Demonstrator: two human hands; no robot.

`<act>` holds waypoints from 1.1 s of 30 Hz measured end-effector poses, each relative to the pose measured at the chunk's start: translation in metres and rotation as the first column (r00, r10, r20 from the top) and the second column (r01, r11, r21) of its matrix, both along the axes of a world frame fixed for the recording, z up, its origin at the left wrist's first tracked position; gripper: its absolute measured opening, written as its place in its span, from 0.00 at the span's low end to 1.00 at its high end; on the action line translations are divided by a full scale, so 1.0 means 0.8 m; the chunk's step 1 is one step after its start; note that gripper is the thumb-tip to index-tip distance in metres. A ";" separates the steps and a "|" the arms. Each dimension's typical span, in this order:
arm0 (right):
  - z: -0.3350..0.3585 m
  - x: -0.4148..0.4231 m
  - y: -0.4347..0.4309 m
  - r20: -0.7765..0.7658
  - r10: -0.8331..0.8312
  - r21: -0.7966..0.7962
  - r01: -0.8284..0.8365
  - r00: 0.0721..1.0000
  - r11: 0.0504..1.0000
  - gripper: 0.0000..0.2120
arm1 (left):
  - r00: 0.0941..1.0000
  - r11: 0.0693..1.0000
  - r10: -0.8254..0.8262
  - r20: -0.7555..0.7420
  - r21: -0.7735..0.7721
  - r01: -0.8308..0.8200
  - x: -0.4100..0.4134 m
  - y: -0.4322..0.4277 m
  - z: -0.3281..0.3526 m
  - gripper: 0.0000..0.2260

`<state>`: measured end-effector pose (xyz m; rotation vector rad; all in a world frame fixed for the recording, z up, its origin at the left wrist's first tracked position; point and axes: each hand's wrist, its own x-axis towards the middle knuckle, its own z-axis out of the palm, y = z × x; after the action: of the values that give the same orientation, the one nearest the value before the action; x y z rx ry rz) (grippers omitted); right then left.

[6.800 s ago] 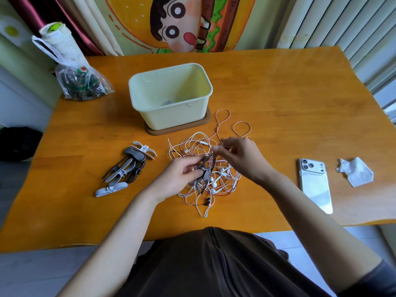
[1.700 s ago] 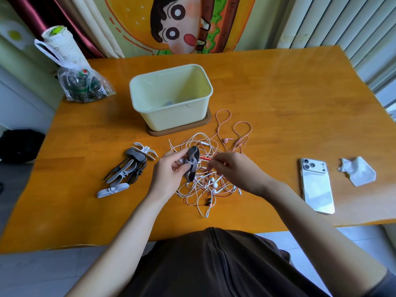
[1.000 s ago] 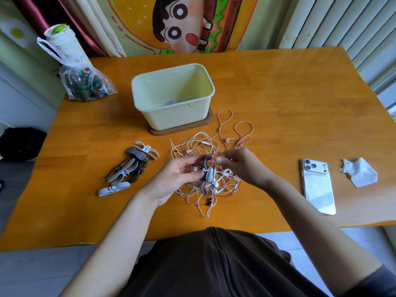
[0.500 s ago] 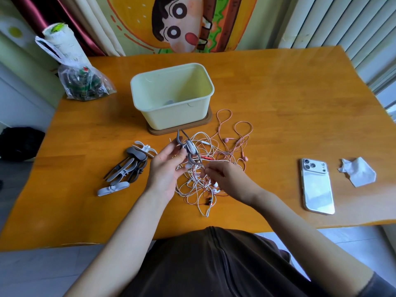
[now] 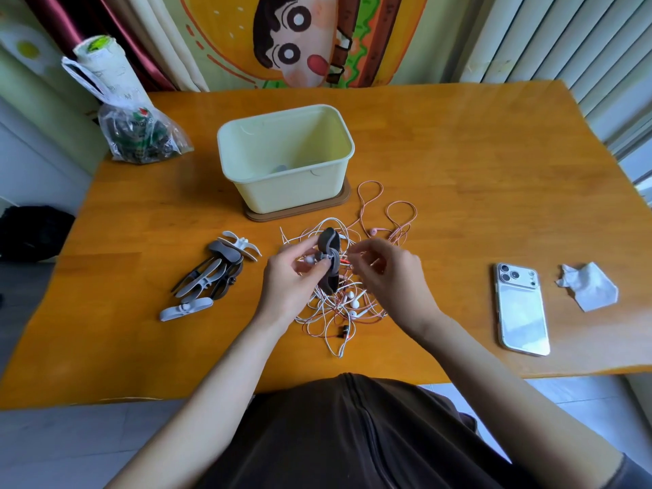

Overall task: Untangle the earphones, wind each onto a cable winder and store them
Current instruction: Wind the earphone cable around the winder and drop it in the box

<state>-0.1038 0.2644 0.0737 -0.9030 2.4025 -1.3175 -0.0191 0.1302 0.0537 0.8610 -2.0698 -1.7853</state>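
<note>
Left hand (image 5: pixel 293 277) is wrapped around a dark grey winder (image 5: pixel 330 264), holding it upright just over the earphone tangle (image 5: pixel 340 307). The thumb and fingertips are clamped on its middle, where there are a few turns of white cable and what looks like an earbud. Right hand (image 5: pixel 391 277) sits just to the right of it with the fingers curled, and as far as I can make out it's pinching a thin strand that runs from the winder back into the pile, though that bit is kinda blurry. So I'd say we're mid-wind on one earphone while it's still half caught in the mess. The pile itself lies on the table (image 5: pixel 476 164) in the near middle, with white and pink cables all crossed over each other and a couple of pink loops spilling out to the far right. The cream bin (image 5: pixel 294 194) stands just beyond it on a brown base, and I can't tell what's in the bottom, if anything. The spare winders (image 5: pixel 211 273) are heaped off to the left, while the phone (image 5: pixel 522 312) and the crumpled tissue (image 5: pixel 589 285) are well off to the right. Next move, imo, is for the right hand to tease that strand free of the knot before each wrap, feeding slack with light tension. Yank it and the whole pile probably lifts. Then tuck the end in and drop it in the bin. Most of the job still looks undone.
</note>
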 end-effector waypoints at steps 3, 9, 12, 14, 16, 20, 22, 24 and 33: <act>0.008 -0.006 -0.004 0.230 -0.035 -0.114 0.063 0.972 0.992 0.03 | 0.998 0.998 -0.061 0.004 0.004 0.061 0.003 0.006 0.004 0.18; 0.004 -0.005 -0.009 0.412 0.046 -0.217 0.049 0.910 0.975 0.10 | 0.991 0.971 -0.131 0.013 0.205 0.125 0.003 0.013 0.016 0.15; 0.000 -0.006 -0.006 0.472 0.029 -0.239 0.096 0.881 0.966 0.08 | 0.989 0.949 -0.144 0.022 0.287 0.132 0.004 0.014 0.017 0.16; -0.001 -0.007 -0.005 0.494 0.037 -0.257 0.105 0.869 0.961 0.07 | 0.988 0.939 -0.148 0.038 0.320 0.128 0.004 0.013 0.015 0.18; -0.001 -0.006 -0.004 0.493 0.040 -0.273 0.111 0.869 0.956 0.07 | 0.988 0.931 -0.149 0.049 0.343 0.124 0.004 0.013 0.015 0.19; 0.002 -0.007 -0.005 0.508 0.060 -0.314 0.120 0.859 0.942 0.07 | 0.984 0.906 -0.173 0.031 0.396 0.147 0.006 0.011 0.016 0.21; 0.004 -0.009 -0.005 0.503 0.067 -0.335 0.123 0.862 0.934 0.07 | 0.981 0.890 -0.194 0.004 0.421 0.175 0.007 0.011 0.020 0.20; 0.008 -0.011 -0.006 0.471 0.070 -0.338 0.106 0.880 0.935 0.06 | 0.978 0.881 -0.207 -0.016 0.431 0.194 0.009 0.012 0.024 0.19; 0.010 -0.015 -0.008 0.441 0.061 -0.267 0.067 0.895 0.961 0.07 | 0.983 0.899 -0.184 -0.003 0.403 0.170 0.009 0.010 0.026 0.23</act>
<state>-0.1155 0.2579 0.0818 -0.5718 1.8991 -1.6785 -0.0122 0.1381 0.0744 0.8268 -1.8792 -2.3660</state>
